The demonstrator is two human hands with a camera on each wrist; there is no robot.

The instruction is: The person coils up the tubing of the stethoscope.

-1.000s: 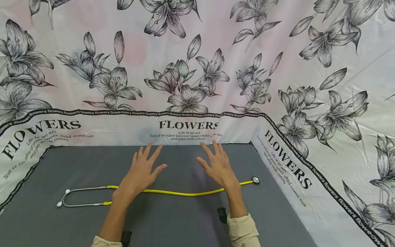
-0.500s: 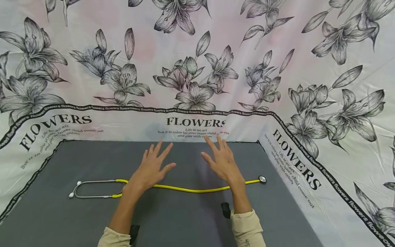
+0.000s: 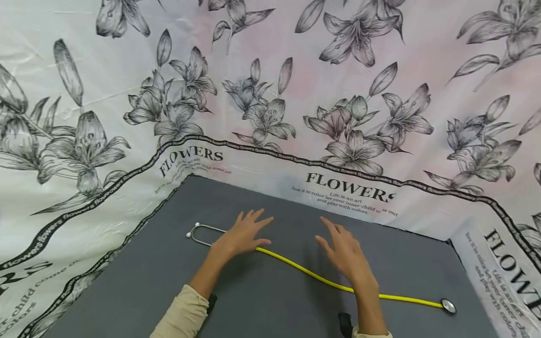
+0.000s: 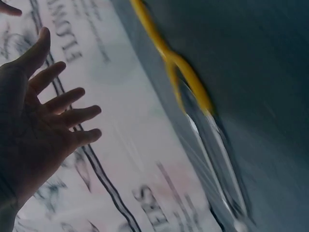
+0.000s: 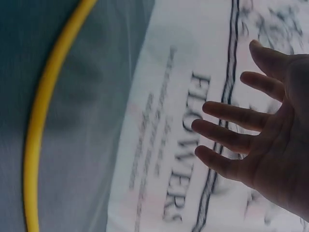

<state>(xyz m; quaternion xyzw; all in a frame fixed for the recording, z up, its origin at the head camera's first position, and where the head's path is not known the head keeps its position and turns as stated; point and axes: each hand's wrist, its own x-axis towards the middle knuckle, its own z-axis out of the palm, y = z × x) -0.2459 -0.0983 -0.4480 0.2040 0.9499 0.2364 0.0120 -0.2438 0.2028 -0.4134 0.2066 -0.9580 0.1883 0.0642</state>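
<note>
A stethoscope (image 3: 304,269) with yellow tubing lies stretched across the grey table. Its metal ear tubes with white tips are at the left, its round chest piece at the right. My left hand (image 3: 242,234) is held above the table near the ear-tube end, fingers spread, hiding the fork of the tubing in the head view. That yellow fork (image 4: 169,55) shows in the left wrist view, apart from the hand. My right hand (image 3: 346,253) hovers over the tubing toward the chest piece, fingers spread and holding nothing. In the right wrist view, the yellow tube (image 5: 41,111) runs well away from the fingers.
The grey tabletop (image 3: 270,305) is bordered at the back and sides by a white cloth (image 3: 270,169) printed with lilies and the word FLOWERS. Black straps (image 3: 344,324) show at both wrists, beside pale sleeves (image 3: 179,312).
The head view has swung to the left and tilted, so the table and stethoscope now look slanted. Both hands stay raised with fingers spread, and the stethoscope lies as before.
</note>
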